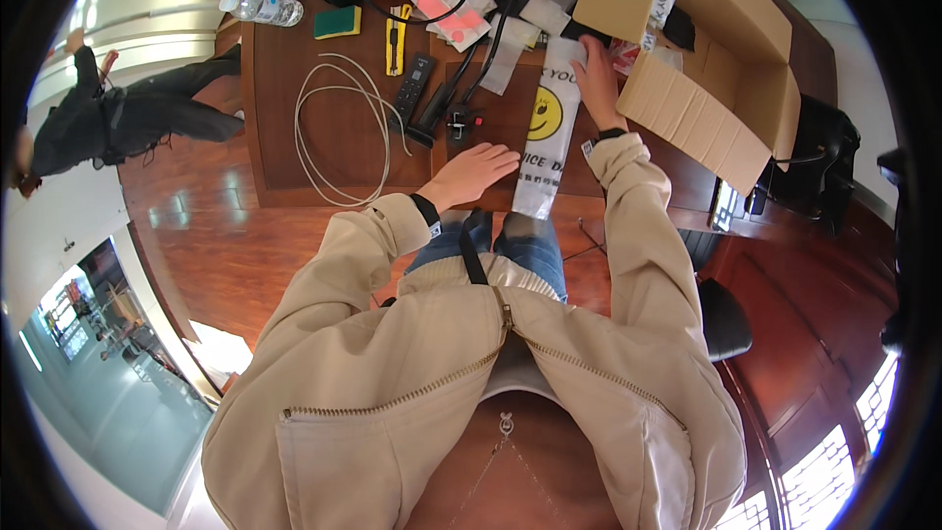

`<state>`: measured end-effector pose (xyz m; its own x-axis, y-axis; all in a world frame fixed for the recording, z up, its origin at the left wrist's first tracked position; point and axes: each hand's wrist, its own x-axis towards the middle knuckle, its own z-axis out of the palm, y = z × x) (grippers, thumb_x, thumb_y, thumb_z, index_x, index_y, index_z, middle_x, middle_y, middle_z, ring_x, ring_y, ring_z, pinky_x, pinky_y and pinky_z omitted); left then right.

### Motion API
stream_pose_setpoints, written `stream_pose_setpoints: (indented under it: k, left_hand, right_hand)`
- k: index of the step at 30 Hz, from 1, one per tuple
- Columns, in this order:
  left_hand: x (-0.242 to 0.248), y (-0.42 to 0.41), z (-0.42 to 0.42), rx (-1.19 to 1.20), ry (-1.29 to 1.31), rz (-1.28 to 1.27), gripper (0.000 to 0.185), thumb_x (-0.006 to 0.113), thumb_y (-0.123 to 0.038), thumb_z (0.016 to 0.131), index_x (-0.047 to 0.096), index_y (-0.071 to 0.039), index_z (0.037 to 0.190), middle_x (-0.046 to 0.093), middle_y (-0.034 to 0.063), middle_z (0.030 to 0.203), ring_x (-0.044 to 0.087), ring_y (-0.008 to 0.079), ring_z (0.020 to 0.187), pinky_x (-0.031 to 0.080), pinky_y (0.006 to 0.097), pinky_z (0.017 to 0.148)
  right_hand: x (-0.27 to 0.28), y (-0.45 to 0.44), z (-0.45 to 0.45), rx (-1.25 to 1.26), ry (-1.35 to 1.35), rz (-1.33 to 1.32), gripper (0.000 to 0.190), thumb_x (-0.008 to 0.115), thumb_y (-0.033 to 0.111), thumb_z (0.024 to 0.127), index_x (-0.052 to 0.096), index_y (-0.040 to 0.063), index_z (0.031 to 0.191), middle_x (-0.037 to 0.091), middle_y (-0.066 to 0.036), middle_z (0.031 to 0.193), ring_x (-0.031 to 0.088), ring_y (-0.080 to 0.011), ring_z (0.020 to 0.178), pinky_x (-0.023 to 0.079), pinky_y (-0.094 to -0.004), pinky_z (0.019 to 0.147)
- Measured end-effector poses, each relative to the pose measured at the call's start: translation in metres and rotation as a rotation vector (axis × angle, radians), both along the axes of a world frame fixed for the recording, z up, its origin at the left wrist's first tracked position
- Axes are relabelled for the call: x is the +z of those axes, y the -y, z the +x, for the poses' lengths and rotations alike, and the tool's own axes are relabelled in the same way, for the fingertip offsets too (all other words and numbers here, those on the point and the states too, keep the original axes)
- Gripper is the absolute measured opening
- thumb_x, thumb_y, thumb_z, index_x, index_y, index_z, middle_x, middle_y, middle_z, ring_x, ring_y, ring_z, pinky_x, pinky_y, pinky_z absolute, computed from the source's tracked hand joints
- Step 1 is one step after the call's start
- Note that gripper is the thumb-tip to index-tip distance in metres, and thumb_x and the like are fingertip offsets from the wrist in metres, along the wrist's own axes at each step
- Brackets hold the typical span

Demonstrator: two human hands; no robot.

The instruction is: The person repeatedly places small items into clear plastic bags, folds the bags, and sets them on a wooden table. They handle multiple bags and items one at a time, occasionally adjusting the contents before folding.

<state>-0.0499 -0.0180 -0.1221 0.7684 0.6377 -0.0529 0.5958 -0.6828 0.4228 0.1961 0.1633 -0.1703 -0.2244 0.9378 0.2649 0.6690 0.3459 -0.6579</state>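
A long, folded white plastic bag (543, 118) with a yellow smiley face and printed writing lies lengthwise before me, its near end reaching past the table's front edge. My right hand (597, 81) is at the bag's far right side, thumb and fingers apart; whether it pinches the plastic cannot be told. At the bag's near left edge, my left hand (475, 171) lies flat with its fingertips against or just beside it. Left of the bag are a black remote control (413, 88), a small black clamp-like device (458, 125) with a red part, and black cables.
An open cardboard box (736, 37) holds bags on the right. Crumpled plastic packets (456, 7), a yellow utility knife (397, 40), a green-and-yellow sponge (337, 22), a coiled pale cable (298, 125) and a water bottle (268, 9) lie on the wooden table (276, 169). Another person (125, 110) is at far left.
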Motion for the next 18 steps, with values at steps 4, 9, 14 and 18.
stream_pose_setpoints:
  k: [4, 9, 14, 18]
  left_hand:
    - [-0.005, 0.017, 0.011, -0.058, -0.022, 0.029, 0.057, 0.067, -0.009, 0.073, 0.053, -0.007, 0.128, 0.051, 0.004, 0.132, 0.048, 0.0208, 0.118, 0.039, 0.0318, 0.101]
    - [-0.019, 0.03, 0.032, -0.133, 0.074, -0.053, 0.057, 0.071, -0.013, 0.07, 0.054, -0.008, 0.124, 0.053, 0.0035, 0.126, 0.05, 0.0217, 0.115, 0.042, 0.0319, 0.095]
    - [-0.026, 0.033, 0.033, -0.115, 0.019, -0.082, 0.057, 0.072, -0.011, 0.07, 0.054, -0.009, 0.124, 0.053, 0.0028, 0.128, 0.05, 0.0211, 0.115, 0.043, 0.0328, 0.097]
    - [-0.025, 0.033, 0.033, -0.087, 0.016, -0.135, 0.061, 0.078, -0.015, 0.069, 0.053, -0.01, 0.125, 0.051, 0.0024, 0.129, 0.05, 0.0215, 0.117, 0.042, 0.0342, 0.101]
  right_hand:
    - [0.026, 0.023, -0.006, 0.011, 0.081, 0.147, 0.04, 0.066, 0.006, 0.083, 0.05, 0.004, 0.119, 0.054, -0.016, 0.118, 0.052, -0.038, 0.111, 0.047, -0.0436, 0.09]
    - [0.049, 0.151, 0.019, 0.278, 0.267, 0.011, 0.034, 0.063, 0.005, 0.075, 0.057, 0.007, 0.108, 0.056, -0.014, 0.109, 0.056, -0.0342, 0.103, 0.048, -0.045, 0.089]
    - [0.037, 0.245, 0.038, 0.446, 0.46, -0.203, 0.056, 0.064, 0.004, 0.073, 0.052, 0.01, 0.128, 0.053, -0.006, 0.126, 0.05, -0.0247, 0.119, 0.041, -0.0376, 0.101]
    - [0.019, 0.249, 0.04, 0.408, 0.469, -0.216, 0.055, 0.07, 0.012, 0.074, 0.052, 0.01, 0.126, 0.053, -0.004, 0.126, 0.051, -0.0227, 0.116, 0.041, -0.0365, 0.1]
